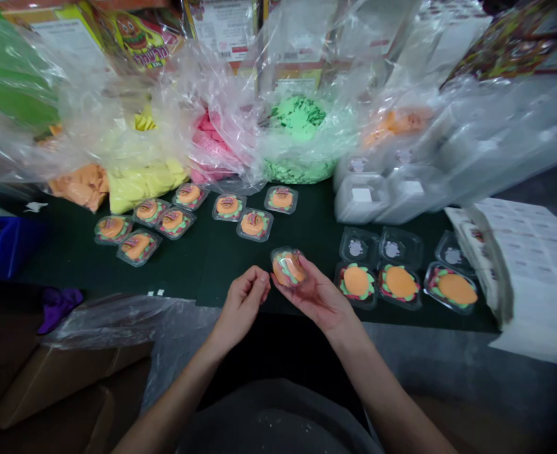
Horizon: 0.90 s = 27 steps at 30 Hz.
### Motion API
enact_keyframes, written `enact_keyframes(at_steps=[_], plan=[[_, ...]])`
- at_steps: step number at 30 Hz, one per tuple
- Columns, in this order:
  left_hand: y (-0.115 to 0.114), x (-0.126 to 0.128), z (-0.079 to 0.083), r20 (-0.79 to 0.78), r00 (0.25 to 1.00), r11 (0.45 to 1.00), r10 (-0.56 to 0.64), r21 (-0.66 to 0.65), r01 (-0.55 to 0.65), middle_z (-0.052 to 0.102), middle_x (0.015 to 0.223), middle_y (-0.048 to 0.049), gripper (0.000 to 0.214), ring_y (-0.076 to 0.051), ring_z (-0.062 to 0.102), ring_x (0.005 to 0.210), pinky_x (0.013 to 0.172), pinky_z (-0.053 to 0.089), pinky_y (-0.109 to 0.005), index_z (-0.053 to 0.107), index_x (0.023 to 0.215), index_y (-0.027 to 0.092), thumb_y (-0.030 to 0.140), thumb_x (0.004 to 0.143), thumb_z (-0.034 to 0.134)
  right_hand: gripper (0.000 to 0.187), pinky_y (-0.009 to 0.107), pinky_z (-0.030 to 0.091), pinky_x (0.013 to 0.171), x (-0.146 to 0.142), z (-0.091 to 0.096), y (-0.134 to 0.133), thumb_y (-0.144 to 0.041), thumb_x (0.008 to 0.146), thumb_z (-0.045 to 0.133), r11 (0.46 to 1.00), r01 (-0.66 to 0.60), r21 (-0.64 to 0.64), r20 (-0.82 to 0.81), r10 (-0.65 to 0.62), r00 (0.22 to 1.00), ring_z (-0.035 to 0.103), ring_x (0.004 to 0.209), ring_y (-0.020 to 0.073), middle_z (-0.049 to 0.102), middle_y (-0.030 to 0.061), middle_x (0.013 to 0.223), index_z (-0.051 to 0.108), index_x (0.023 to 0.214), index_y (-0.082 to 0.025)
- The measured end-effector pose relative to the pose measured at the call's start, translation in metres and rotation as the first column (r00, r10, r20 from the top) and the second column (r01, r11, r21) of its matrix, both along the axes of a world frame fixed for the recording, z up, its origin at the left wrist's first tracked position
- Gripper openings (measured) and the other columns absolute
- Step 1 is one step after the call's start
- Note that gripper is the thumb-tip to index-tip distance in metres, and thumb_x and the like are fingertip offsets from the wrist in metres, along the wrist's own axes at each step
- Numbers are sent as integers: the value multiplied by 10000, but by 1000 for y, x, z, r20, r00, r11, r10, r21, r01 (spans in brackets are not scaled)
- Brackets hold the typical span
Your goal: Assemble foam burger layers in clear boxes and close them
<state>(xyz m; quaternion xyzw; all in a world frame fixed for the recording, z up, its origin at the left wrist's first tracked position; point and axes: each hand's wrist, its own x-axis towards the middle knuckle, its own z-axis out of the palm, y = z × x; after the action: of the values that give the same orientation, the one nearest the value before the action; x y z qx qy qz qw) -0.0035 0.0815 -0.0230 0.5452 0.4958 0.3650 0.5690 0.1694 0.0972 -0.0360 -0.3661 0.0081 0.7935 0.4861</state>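
Observation:
My right hand (319, 296) holds a small clear plastic clamshell (288, 266), tilted, with a burger-shaped sweet of orange, green and red layers inside. Just left of it, my left hand (247, 296) is closed, thumb pressed against the curled fingers; whatever is between them, if anything, is hidden. To the right lie three open clamshells, the nearest (356, 281), then a middle one (400, 282) and a far one (455, 287), each with an orange-topped sweet in its base. Several closed clamshells with labels on their lids, such as one (254, 224), lie on the left and middle of the dark table.
Along the back stand plastic bags of yellow (146, 183), pink (212, 142) and green (302, 139) pieces. Nested clear containers (361, 198) are stacked at back right. Label sheets (538, 271) lie at the right edge, a blue bin (9, 246) at the left. Cardboard (56, 378) sits below.

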Motion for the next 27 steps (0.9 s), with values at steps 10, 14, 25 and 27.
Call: enact_keyframes(at_steps=[10,14,25,27], plan=[[-8,5,3,36,978,978,205,23,-206,480,777,22,295,-124,422,704,640,351,-240,542,914,193,476,993,533,432,284,547,867,-15,20,-23,-272,700,906,956,-34,291,381,-83,921,676,941,168,740,-10,1023,696,1077,-288],[6,-13,13,24,996,994,91,50,-92,591,934,-22,274,-144,523,834,748,419,-243,606,1067,187,438,959,608,553,320,553,865,-11,25,-30,-227,660,924,898,-250,363,512,32,858,680,925,180,726,8,1113,677,1149,-305],[22,-20,11,171,982,985,-82,-134,106,584,754,1,325,-97,497,689,666,400,-220,634,823,122,425,843,751,533,301,539,783,-11,13,-38,-304,703,900,854,-394,339,575,144,806,659,850,156,702,-6,1022,640,1168,-294],[23,-22,6,185,979,981,-82,-160,112,589,745,-1,341,-94,492,676,655,391,-217,637,817,118,435,829,763,510,310,536,794,-7,14,-37,-330,706,897,844,-426,325,570,185,800,656,858,163,702,-9,1002,651,1151,-290]])
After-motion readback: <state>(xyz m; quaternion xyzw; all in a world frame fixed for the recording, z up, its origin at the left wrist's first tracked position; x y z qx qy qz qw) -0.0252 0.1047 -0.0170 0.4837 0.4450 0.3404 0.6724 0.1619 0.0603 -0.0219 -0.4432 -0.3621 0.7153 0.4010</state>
